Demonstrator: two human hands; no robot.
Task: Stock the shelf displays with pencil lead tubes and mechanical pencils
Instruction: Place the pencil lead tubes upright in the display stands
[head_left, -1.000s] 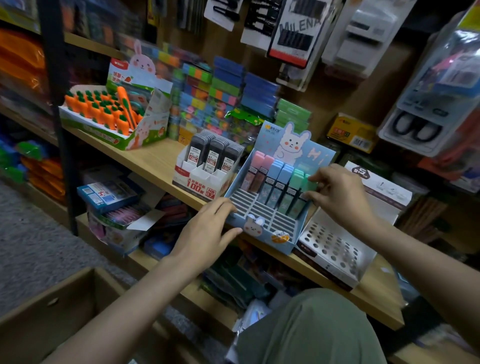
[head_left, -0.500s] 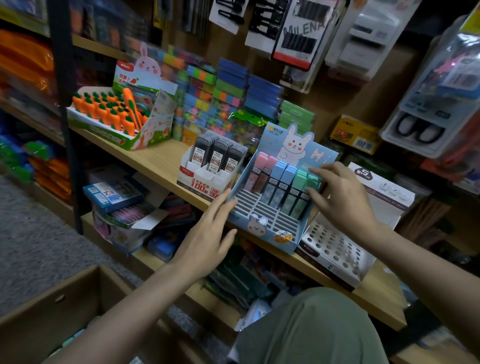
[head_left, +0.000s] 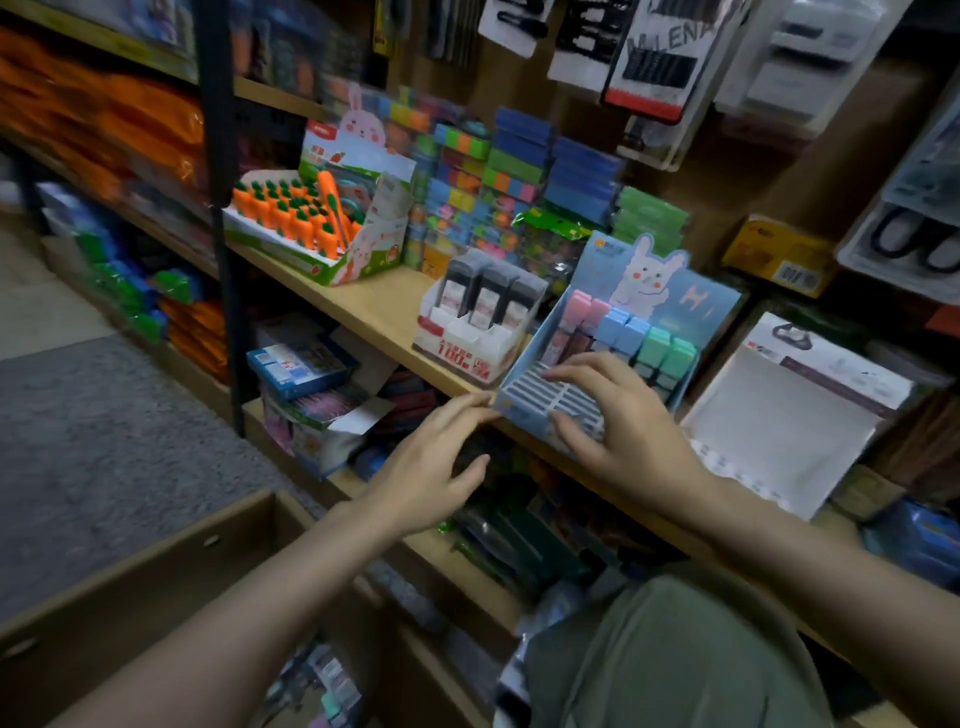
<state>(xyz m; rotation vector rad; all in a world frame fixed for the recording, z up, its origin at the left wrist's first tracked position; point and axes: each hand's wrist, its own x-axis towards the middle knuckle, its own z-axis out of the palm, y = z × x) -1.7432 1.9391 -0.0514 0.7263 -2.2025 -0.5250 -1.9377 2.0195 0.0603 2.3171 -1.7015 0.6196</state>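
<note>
Head view: my left hand (head_left: 426, 462) hangs loose, fingertips at the corner of the blue bunny display (head_left: 675, 299) on the wooden shelf (head_left: 374, 306). My right hand (head_left: 623, 421) rests spread across its slots, gripping nothing. Six pastel lead tubes (head_left: 621, 330) stand behind: two pink, two blue, two green.

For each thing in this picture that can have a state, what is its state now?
Blue rabbit display box: partly filled, front slots empty.
Pastel lead tubes: upright in the back row.
Black lead tubes: upright in their white box.
White display box: empty.
Left hand: open, at the blue box's corner.
Right hand: open, over the empty slots.
</note>
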